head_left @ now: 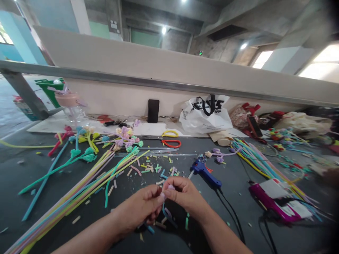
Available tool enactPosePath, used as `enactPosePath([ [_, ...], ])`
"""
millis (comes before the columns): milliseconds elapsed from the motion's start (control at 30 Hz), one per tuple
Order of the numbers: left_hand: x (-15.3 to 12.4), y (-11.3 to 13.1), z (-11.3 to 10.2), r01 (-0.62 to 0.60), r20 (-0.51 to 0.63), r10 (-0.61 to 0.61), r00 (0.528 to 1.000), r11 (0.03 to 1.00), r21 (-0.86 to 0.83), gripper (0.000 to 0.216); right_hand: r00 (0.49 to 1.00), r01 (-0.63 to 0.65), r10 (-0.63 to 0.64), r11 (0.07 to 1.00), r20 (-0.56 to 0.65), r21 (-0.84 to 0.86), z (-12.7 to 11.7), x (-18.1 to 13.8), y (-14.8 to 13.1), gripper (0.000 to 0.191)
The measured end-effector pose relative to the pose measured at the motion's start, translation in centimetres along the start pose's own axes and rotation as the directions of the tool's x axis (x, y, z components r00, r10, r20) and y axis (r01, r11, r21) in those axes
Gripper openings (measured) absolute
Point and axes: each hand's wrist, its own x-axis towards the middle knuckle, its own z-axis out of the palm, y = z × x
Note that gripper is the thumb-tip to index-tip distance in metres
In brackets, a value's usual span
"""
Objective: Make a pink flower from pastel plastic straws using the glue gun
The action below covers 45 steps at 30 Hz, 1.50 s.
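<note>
Both my hands meet low in the middle of the view, fingertips pinched together. Between them is a small lilac pipe-cleaner flower [171, 187] with a blue stem [164, 208] hanging below it. My left hand [148, 203] closes round the stem side, its fingers partly hidden. My right hand [184, 194] pinches the lilac part between thumb and forefinger. Just right of my hands lies a blue hot glue gun [208, 173], its cord running toward me. Cut pipe-cleaner bits [150, 167] are scattered beyond my fingers.
Long pipe-cleaner bundles lie left [79, 187] and right [262, 162]. Finished-looking flowers [127, 139] and scissors [171, 138] lie behind. A phone [153, 111] leans on the back panel near a white bag [206, 114]. A magenta box [278, 201] with cords is at right. A blurred hand [331, 176] shows far right.
</note>
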Motion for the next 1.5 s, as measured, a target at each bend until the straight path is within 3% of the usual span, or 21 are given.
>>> enactPosePath([
  [100, 0.0, 0.1, 0.1, 0.022, -0.052, -0.015, 0.999, 0.991, 0.131, 0.034, 0.999, -0.033, 0.033, 0.999, 0.0, 0.014, 0.0, 0.0, 0.0, 0.023],
  [200, 0.0, 0.2, -0.1, 0.043, -0.044, -0.039, 0.998, 0.996, 0.073, 0.036, 0.999, -0.046, 0.045, 0.998, 0.027, 0.044, 0.0, 0.0, -0.1, 0.024],
  [267, 0.1, 0.3, -0.3, 0.005, -0.061, -0.001, 0.998, 0.998, 0.058, 0.036, 0.998, -0.04, 0.038, 0.998, 0.04, 0.045, 0.0, 0.0, -0.2, 0.025],
  [400, 0.4, 0.3, -0.9, -0.095, -0.086, 0.113, 0.99, 0.977, 0.19, 0.031, 0.997, -0.027, 0.021, 0.996, 0.079, 0.082, 0.1, -0.1, -0.2, 0.03],
  [533, 0.3, 0.5, -1.2, -0.115, -0.082, 0.142, 0.986, 0.956, 0.271, 0.025, 0.993, -0.053, 0.034, 0.984, 0.116, 0.168, 0.2, -0.1, 0.0, 0.044],
  [667, 0.1, 0.8, -1.0, -0.082, -0.036, 0.093, 0.995, 0.968, 0.239, 0.027, 0.991, -0.076, 0.05, 0.972, 0.121, 0.222, 0.4, -0.1, 0.2, 0.052],
  [900, 0.7, 0.0, -1.0, -0.12, -0.045, 0.13, 0.991, 0.976, 0.18, 0.03, 0.995, -0.01, -0.014, 0.967, 0.095, 0.256, 0.6, -0.1, 0.5, 0.06],
  [1000, 0.7, 0.2, -1.5, -0.119, -0.014, 0.119, 0.993, 0.993, 0.006, 0.03, 0.991, 0.121, -0.114, 0.985, -0.063, 0.126, -0.2, -0.3, -0.2, 0.05],
  [1067, 0.4, 0.6, -2.0, -0.126, -0.028, 0.124, 0.992, 0.987, -0.095, 0.03, 0.951, 0.141, -0.179, 0.977, -0.253, -0.16, -1.4, -0.7, -1.0, 0.035],
  [1133, 0.0, 1.2, -2.4, -0.128, -0.07, 0.118, 0.991, 0.98, -0.153, 0.028, 0.895, 0.002, -0.226, 0.865, -0.384, -0.502, -3.3, -1.3, -1.8, 0.031],
  [1200, -0.5, 1.8, -2.8, -0.133, -0.111, 0.114, 0.987, 0.973, -0.188, 0.024, 0.856, -0.224, -0.235, 0.632, -0.46, -0.742, -5.4, -2.0, -2.0, 0.036],
  [1267, -0.9, 2.4, -3.0, -0.135, -0.144, 0.106, 0.984, 0.969, -0.209, 0.023, 0.829, -0.429, -0.183, 0.399, -0.529, -0.81, -7.3, -2.6, -1.5, 0.042],
  [1333, -1.4, 3.1, -3.0, -0.143, -0.159, 0.109, 0.981, 0.965, -0.222, 0.021, 0.81, -0.544, -0.098, 0.244, -0.578, -0.803, -8.7, -2.9, -0.6, 0.05],
  [1400, -1.9, 3.6, -3.0, -0.159, -0.162, 0.122, 0.979, 0.959, -0.236, 0.02, 0.806, -0.575, -0.031, 0.193, -0.591, -0.795, -9.6, -3.0, 0.3, 0.055],
  [1500, -2.5, 4.1, -3.2, -0.177, -0.198, 0.126, 0.972, 0.948, -0.265, 0.023, 0.812, -0.573, -0.001, 0.194, -0.584, -0.796, -10.1, -2.8, 1.0, 0.057],
])
